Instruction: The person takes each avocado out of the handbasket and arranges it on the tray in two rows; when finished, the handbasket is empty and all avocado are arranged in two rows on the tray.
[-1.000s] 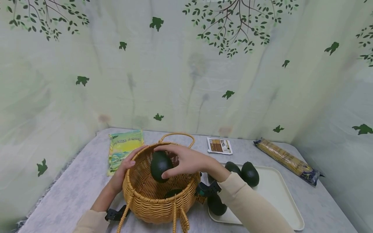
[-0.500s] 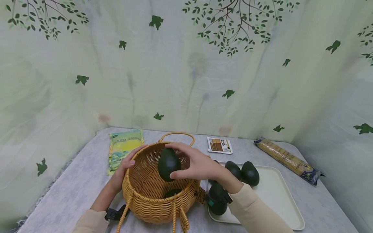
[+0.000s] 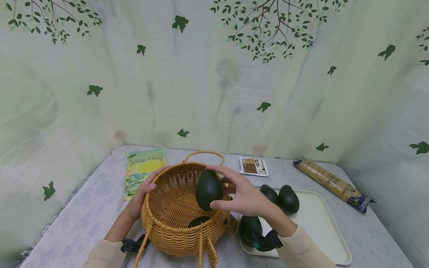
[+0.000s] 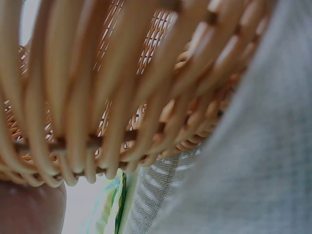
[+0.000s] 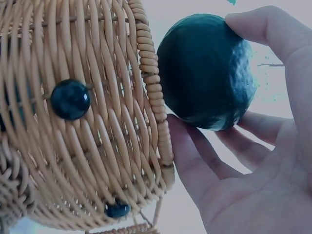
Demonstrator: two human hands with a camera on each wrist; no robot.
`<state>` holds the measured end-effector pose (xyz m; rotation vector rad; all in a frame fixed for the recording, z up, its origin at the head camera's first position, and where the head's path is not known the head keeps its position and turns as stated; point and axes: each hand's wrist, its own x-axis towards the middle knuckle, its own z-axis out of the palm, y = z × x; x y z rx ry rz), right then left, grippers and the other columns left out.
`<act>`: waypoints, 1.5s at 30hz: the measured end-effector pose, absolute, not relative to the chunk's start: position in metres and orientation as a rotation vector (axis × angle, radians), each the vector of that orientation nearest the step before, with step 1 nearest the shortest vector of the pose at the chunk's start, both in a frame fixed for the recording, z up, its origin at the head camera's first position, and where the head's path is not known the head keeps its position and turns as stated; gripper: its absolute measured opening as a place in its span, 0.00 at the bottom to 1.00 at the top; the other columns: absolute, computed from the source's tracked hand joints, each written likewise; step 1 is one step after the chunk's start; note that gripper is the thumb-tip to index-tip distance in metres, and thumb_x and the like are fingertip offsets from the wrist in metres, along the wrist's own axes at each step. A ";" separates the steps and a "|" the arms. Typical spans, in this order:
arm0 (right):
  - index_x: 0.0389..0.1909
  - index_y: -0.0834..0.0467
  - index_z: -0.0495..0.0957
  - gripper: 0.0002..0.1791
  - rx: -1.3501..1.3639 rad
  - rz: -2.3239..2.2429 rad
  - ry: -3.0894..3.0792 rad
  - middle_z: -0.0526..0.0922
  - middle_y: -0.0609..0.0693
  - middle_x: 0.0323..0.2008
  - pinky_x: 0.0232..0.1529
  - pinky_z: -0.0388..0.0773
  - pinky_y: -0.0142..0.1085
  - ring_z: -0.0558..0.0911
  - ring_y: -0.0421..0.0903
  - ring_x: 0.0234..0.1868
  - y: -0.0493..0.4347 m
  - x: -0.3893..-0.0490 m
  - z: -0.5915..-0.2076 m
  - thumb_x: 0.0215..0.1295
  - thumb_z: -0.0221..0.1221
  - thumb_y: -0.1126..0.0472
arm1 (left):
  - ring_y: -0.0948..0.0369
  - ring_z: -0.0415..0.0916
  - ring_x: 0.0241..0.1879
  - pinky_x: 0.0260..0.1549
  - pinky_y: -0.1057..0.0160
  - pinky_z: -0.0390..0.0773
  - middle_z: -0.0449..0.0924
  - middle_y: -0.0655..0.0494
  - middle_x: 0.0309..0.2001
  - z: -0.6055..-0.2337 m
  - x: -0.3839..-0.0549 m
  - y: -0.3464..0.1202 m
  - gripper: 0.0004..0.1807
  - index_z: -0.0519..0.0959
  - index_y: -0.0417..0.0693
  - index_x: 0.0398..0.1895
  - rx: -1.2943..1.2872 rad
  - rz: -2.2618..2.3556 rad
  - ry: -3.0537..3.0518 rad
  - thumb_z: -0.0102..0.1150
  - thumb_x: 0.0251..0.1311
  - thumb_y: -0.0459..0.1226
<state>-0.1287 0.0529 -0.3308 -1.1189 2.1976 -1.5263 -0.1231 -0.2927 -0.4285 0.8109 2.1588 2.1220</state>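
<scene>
My right hand [image 3: 246, 193] holds a dark green avocado [image 3: 208, 190] between thumb and fingers, over the right part of the wicker basket's [image 3: 177, 240] opening. In the right wrist view this avocado [image 5: 207, 73] is just beyond the basket rim [image 5: 150, 83]. My left hand [image 3: 140, 195] grips the basket's left rim, thumb on the near side; its other fingers are mostly hidden. Another avocado [image 3: 198, 222] lies inside the basket, partly covered by the front rim. The left wrist view is filled mostly by the basket weave [image 4: 112, 87].
Right of the basket, a cream tray [image 3: 321, 223] carries several avocados [image 3: 289, 200], partly behind my right arm. A yellow-green packet [image 3: 145, 165] lies at the back left. A small brown-and-white packet [image 3: 253, 166] and a long golden package [image 3: 331, 184] lie at the back right.
My right hand has moved right with the avocado, from over the basket's middle toward its right rim. My left hand stays on the left rim.
</scene>
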 end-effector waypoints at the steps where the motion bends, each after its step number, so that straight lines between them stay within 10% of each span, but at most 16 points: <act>1: 0.76 0.35 0.64 0.45 -1.115 -1.539 2.194 0.70 0.44 0.69 0.56 0.82 0.41 0.80 0.48 0.58 0.055 -0.127 -0.331 0.60 0.72 0.58 | 0.56 0.67 0.70 0.60 0.53 0.76 0.63 0.57 0.74 -0.428 -0.123 -0.293 0.33 0.53 0.51 0.83 0.811 2.124 2.158 0.29 0.74 0.41; 45: 0.75 0.38 0.65 0.43 -0.918 -1.463 2.554 0.73 0.51 0.68 0.51 0.82 0.38 0.82 0.47 0.55 0.166 -0.101 -0.365 0.61 0.73 0.58 | 0.56 0.66 0.71 0.60 0.54 0.75 0.62 0.56 0.74 -0.429 -0.124 -0.293 0.34 0.50 0.46 0.83 0.817 2.117 2.163 0.28 0.74 0.41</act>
